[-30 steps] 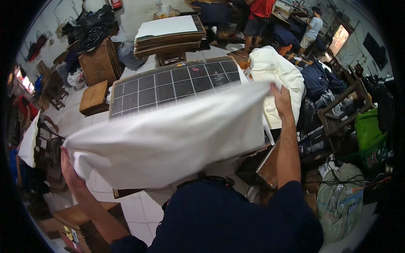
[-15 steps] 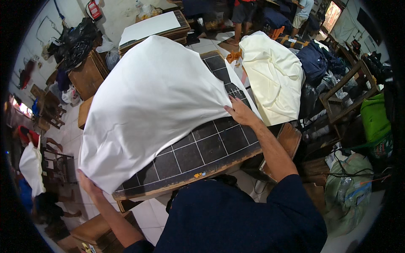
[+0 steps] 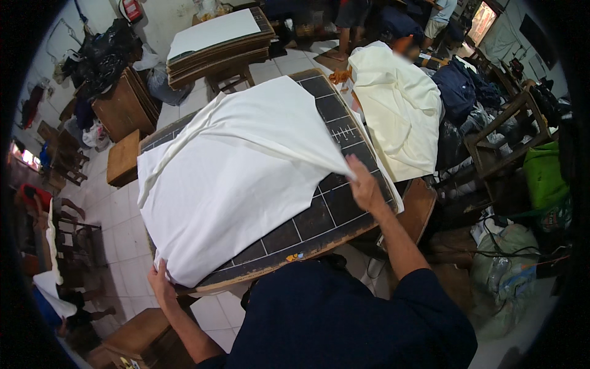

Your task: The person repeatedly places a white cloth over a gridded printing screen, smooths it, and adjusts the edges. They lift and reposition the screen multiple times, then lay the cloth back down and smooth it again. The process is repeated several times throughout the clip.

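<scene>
A large white cloth (image 3: 233, 184) lies over a dark board (image 3: 289, 227) marked with a white grid. Part of it is folded over itself, with a long crease across the middle. At the board's near left corner, my left hand (image 3: 161, 284) grips the cloth's edge, thumb on top. My right hand (image 3: 367, 187) pinches the cloth's right corner and holds it taut just above the grid; that hand is slightly blurred.
A cream cloth (image 3: 396, 111) is heaped beyond the board's right side. Stacked boards (image 3: 221, 52) stand behind, a wooden stool (image 3: 126, 157) to the left. A wooden box (image 3: 144, 338) sits near my left arm. Other people work at the far side and far left.
The billowing cloth has settled flatter onto the board, uncovering its far left part. My left hand has moved slightly right and down, my right hand right and nearer.
</scene>
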`<state>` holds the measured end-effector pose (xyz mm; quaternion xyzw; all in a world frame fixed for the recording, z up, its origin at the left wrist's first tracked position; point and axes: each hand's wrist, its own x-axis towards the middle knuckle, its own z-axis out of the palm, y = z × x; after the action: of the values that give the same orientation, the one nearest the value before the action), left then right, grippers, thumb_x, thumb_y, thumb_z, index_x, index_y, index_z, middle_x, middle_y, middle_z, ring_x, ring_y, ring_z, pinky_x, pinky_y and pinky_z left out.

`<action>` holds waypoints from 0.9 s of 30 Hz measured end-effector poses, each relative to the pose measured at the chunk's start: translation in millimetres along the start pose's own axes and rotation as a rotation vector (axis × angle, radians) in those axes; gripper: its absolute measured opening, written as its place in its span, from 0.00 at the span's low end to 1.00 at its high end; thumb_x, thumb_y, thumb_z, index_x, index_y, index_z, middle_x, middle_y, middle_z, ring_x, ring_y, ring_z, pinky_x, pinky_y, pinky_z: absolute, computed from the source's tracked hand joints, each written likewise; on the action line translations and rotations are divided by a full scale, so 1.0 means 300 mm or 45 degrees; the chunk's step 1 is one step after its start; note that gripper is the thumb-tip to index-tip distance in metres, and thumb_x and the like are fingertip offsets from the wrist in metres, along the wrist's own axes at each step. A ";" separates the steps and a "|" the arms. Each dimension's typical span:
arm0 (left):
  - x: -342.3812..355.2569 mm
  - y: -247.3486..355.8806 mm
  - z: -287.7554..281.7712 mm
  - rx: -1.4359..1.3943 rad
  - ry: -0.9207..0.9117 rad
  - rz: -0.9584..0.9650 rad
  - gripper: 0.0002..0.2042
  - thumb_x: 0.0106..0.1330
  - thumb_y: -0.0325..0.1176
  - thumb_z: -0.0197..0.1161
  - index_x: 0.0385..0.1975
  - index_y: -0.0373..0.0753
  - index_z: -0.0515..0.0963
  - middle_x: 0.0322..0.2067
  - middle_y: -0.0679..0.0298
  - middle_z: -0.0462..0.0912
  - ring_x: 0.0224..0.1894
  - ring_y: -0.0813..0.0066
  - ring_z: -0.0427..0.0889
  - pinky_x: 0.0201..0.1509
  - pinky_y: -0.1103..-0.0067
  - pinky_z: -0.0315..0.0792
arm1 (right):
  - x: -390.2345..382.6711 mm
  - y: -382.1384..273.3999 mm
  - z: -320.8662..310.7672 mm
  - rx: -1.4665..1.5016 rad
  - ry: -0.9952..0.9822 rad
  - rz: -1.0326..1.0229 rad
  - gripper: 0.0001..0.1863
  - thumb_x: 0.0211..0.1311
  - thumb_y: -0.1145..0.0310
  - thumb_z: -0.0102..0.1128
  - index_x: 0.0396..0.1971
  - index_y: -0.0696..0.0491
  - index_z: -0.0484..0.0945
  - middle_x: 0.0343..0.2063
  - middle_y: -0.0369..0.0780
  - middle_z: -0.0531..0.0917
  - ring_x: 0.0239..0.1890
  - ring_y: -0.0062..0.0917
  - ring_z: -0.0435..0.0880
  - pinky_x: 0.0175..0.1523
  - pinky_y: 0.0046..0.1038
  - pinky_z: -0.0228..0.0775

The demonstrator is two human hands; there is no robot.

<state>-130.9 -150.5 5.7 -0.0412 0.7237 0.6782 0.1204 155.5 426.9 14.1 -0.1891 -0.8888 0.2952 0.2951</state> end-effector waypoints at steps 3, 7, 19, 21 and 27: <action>-0.026 -0.059 -0.038 0.020 0.150 -0.068 0.18 0.73 0.41 0.61 0.49 0.30 0.77 0.43 0.58 0.84 0.41 0.74 0.82 0.49 0.75 0.76 | -0.117 -0.050 -0.025 -0.434 -0.341 -0.201 0.26 0.64 0.74 0.54 0.64 0.55 0.70 0.67 0.50 0.67 0.71 0.45 0.62 0.75 0.49 0.49; -0.019 -0.089 -0.039 -0.024 0.241 0.045 0.19 0.77 0.43 0.55 0.49 0.30 0.77 0.43 0.60 0.84 0.42 0.75 0.82 0.48 0.76 0.76 | -0.108 0.055 -0.119 -0.498 -0.021 0.286 0.21 0.70 0.71 0.51 0.61 0.53 0.76 0.67 0.53 0.68 0.73 0.46 0.59 0.75 0.44 0.48; -0.101 0.184 -0.032 -0.172 0.227 0.000 0.23 0.78 0.49 0.50 0.51 0.31 0.76 0.44 0.58 0.84 0.41 0.72 0.84 0.47 0.75 0.78 | -0.058 0.032 -0.402 0.829 -0.707 0.676 0.15 0.64 0.64 0.68 0.41 0.61 0.85 0.31 0.33 0.86 0.34 0.13 0.80 0.40 0.18 0.70; -0.125 0.224 -0.047 -0.343 0.238 0.033 0.24 0.77 0.50 0.50 0.53 0.31 0.76 0.45 0.58 0.84 0.42 0.72 0.84 0.49 0.75 0.78 | -0.090 0.107 -0.471 0.898 -0.681 0.579 0.11 0.62 0.67 0.69 0.36 0.61 0.85 0.29 0.32 0.85 0.30 0.12 0.77 0.35 0.18 0.68; -0.089 0.432 -0.248 -0.198 0.403 0.446 0.25 0.76 0.47 0.55 0.62 0.33 0.69 0.53 0.56 0.77 0.52 0.65 0.79 0.57 0.71 0.75 | -0.076 0.217 -0.650 1.472 0.213 0.063 0.21 0.72 0.56 0.53 0.50 0.59 0.76 0.41 0.42 0.85 0.44 0.29 0.83 0.52 0.34 0.76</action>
<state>-142.7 -217.0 141.7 -0.0298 0.6753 0.7275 -0.1174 307.4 545.0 90.3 -0.0409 -0.5523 0.7232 0.4126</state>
